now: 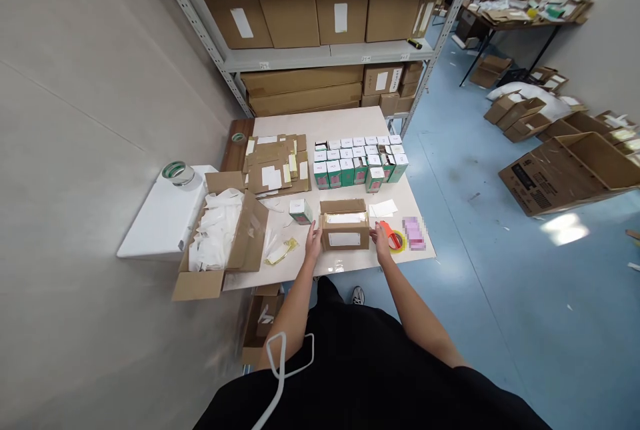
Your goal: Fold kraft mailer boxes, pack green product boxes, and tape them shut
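Note:
A small brown cardboard box [345,229] with white labels stands in front of me, its back flap raised. My left hand [313,241] grips the box's left side. At the opposite side my right hand [380,240] has its fingers against the box's right edge. Just beyond that hand lies an orange tape dispenser [391,233] with a yellow tape roll [399,243], partly hidden by the hand. One small green-and-white carton [300,211] stands to the left of the box. White paper slips [383,209] lie behind my right hand.
Several rows of green-and-white cartons [346,162] stand at the back right of the table [320,125]. Flattened cardboard [265,167] lies back left. An open box of white packing material [220,223] is at left. Shelving [330,55] stands behind, and cartons [565,170] sit on the floor.

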`<action>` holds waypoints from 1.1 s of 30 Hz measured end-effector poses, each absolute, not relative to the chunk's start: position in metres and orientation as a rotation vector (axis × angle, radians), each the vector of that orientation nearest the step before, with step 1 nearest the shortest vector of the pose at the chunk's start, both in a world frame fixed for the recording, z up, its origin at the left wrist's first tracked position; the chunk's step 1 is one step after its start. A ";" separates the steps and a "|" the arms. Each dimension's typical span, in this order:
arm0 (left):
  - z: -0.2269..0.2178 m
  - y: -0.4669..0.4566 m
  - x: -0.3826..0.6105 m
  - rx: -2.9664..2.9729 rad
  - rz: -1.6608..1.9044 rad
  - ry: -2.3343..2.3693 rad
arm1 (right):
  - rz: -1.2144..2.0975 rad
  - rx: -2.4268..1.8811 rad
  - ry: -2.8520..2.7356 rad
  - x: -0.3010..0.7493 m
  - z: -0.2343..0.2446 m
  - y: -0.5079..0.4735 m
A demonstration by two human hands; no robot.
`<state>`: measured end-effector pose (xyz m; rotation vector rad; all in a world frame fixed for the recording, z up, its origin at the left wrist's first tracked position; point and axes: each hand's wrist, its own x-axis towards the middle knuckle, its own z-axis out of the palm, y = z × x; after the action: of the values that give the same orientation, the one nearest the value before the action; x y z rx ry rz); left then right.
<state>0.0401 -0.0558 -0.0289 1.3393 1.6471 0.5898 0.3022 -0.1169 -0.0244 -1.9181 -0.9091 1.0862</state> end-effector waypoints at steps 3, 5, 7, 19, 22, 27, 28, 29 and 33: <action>-0.028 -0.061 0.037 1.348 0.643 1.634 | 1.181 -1.850 -0.855 0.300 -0.028 -0.123; -0.030 -0.063 0.038 1.364 0.624 1.602 | 1.216 -1.858 -0.863 0.297 -0.033 -0.126; -0.033 -0.063 0.039 1.389 0.599 1.589 | 1.220 -1.846 -0.883 0.294 -0.038 -0.126; -0.048 -0.059 0.046 1.721 0.170 1.676 | 1.069 -2.013 -1.254 0.287 -0.049 -0.119; -0.050 -0.068 0.052 1.813 0.141 1.721 | 1.043 -2.106 -1.420 0.289 -0.042 -0.122; -0.042 -0.087 0.056 1.926 0.430 1.582 | 0.860 -2.173 -1.636 0.297 -0.026 -0.124; -0.039 -0.091 0.055 1.930 0.484 1.555 | 0.828 -2.176 -1.649 0.299 -0.023 -0.124; -0.036 -0.095 0.055 1.930 0.529 1.540 | 0.801 -2.175 -1.659 0.300 -0.020 -0.123; -0.020 -0.108 0.046 1.918 0.672 1.554 | 0.700 -2.118 -1.697 0.303 0.000 -0.117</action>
<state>0.0464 -0.1084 -0.0195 1.9183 1.5543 0.6721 0.3027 -0.1166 -0.0003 -2.1177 -1.6965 0.7000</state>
